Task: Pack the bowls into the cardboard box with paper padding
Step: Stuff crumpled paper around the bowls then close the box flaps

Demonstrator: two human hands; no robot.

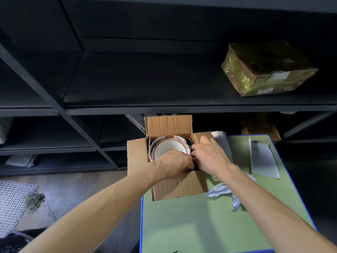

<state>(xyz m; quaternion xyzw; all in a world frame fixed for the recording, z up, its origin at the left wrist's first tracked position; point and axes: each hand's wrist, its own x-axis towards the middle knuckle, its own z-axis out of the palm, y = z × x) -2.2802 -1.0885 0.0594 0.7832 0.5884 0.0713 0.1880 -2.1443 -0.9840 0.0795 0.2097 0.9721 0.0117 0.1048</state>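
Observation:
An open cardboard box [179, 187] stands at the far left corner of a green table, flaps spread. Inside lies a white bowl [168, 147] with a reddish rim, wrapped at its edges in white paper padding [179, 138]. A dark bowl [188, 140] shows only at its rim behind the white one. My left hand [173, 164] reaches into the box at the bowl's near edge, fingers curled inward. My right hand [209, 156] reaches in from the right, fingers tucked down beside the bowl. What the fingertips hold is hidden.
The green table [200, 225] has a blue rim. Crumpled pale paper [224, 191] lies right of the box, and a grey padded sheet [262, 159] lies further right. Dark shelving rises behind, with a taped parcel [264, 70] on one shelf. A white mesh mat [12, 203] lies on the floor at left.

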